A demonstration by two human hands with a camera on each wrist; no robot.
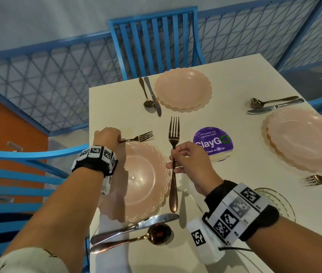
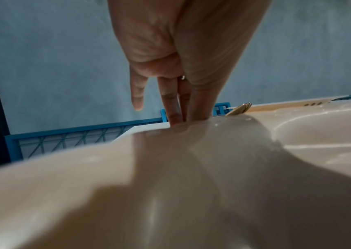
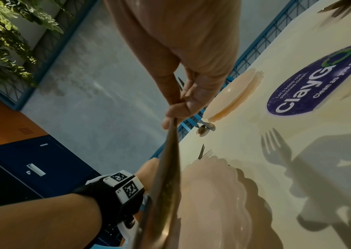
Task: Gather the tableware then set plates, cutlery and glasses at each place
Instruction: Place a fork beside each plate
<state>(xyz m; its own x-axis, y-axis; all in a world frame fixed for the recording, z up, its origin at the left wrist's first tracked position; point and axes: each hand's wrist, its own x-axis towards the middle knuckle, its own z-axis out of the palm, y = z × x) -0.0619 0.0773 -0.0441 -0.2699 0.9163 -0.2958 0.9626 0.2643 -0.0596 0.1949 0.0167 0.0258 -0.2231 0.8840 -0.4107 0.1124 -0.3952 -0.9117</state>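
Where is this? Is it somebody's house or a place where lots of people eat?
Probably a shared pantry or canteen, not a house. The round sticker on the white table says "Let's keep our pantries clean", and blue chairs stand around several set places.

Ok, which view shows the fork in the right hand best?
Head view: the whole fork shows, tines to handle, pinched by the right hand. The right wrist view shows only its blurred handle edge-on. The left wrist view doesn't show it.

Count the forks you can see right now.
3: one fork in the left hand, one held by the right hand, one lying by the right-side plate. Others may be hidden.
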